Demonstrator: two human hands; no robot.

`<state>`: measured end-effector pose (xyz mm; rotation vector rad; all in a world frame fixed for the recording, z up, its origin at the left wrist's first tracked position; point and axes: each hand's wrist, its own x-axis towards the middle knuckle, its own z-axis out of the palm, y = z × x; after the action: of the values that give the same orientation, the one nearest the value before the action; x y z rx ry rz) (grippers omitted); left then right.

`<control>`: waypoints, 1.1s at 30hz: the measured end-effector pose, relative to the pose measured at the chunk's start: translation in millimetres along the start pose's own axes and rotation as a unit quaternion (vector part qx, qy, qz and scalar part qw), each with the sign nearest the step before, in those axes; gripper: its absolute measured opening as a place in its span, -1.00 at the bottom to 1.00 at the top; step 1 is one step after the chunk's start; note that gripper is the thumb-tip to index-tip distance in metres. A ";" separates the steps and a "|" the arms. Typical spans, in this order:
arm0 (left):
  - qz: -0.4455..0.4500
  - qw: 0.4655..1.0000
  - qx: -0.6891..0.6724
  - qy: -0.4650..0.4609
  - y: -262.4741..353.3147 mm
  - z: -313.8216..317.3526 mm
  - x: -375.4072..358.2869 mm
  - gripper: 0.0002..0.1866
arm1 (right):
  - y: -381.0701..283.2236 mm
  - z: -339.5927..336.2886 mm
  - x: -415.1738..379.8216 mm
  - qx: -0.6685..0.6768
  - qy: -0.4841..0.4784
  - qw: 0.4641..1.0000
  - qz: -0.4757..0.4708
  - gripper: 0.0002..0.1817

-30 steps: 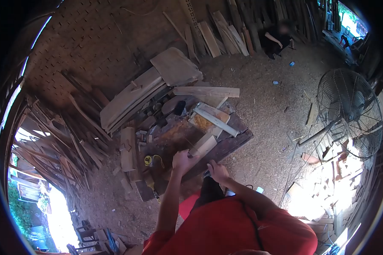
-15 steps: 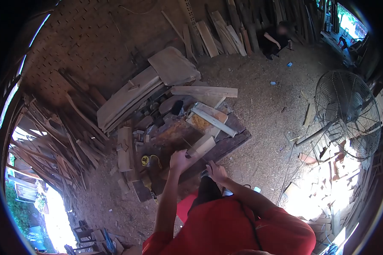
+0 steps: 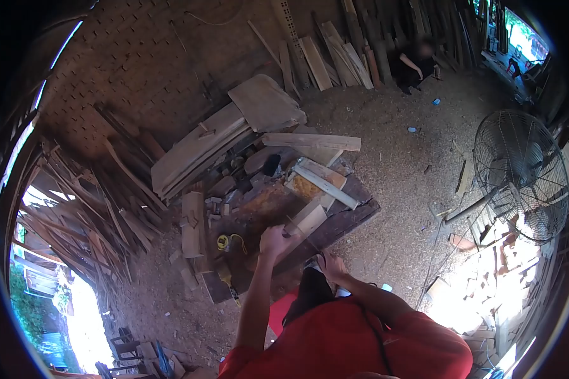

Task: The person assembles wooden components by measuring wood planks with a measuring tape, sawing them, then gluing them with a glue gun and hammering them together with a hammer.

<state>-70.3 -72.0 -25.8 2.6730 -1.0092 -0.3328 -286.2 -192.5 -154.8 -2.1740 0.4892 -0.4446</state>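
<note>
A pale squared wooden block (image 3: 311, 219) lies slantwise on the dark, worn workbench (image 3: 354, 221). My left hand (image 3: 275, 242) is closed over the near left part of this block, with its fingers curled round the edge. Close to my body, my right hand (image 3: 332, 264) is closed on the grip of a thin, narrow tool. A fine line runs from that hand across the block beside my left hand; its exact kind is hard to make out. A yellow tape measure (image 3: 222, 242) sits left of my left hand, and a yellow power tool (image 3: 225, 273) lies below it.
Behind the block lie a board with an orange patch (image 3: 306, 187) and a pale strip (image 3: 325, 183). Large slabs (image 3: 202, 145) are stacked beyond. A wire-caged fan (image 3: 521, 174) stands right. A person (image 3: 414, 66) is low by the leaning planks. Timber piles (image 3: 82, 208) fill the left.
The whole view has shifted slightly. My right hand is a little nearer my body, and more of the thin line across the block shows. My left hand stays on the block.
</note>
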 end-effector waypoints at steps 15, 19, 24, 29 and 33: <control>-0.019 0.999 -0.021 -0.023 28.7 -25.9 -14.8 -0.18 | -34.0 -21.7 34.6 0.017 -0.043 0.999 0.023 -0.65; -0.011 1.000 -0.004 0.003 15.2 -11.1 -7.8 -0.21 | -5.1 -12.2 9.0 -0.003 -0.038 0.999 0.029 -0.65; -0.024 0.999 -0.037 0.016 18.7 -14.9 -11.9 -0.22 | -31.4 -25.7 30.7 0.014 -0.046 0.998 0.031 -0.64; 0.019 0.999 0.018 0.027 19.5 -8.4 -13.7 -0.27 | -4.1 -21.2 2.7 -0.007 -0.049 0.999 0.017 -0.66; 0.011 0.999 0.025 0.039 27.7 -11.4 -20.3 -0.25 | -31.5 -27.9 29.0 0.016 -0.054 0.998 0.036 -0.66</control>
<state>-98.7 -76.6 -3.8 2.6933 -1.0362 -0.1993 -268.5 -207.2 -109.2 -2.1292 0.4969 -0.2924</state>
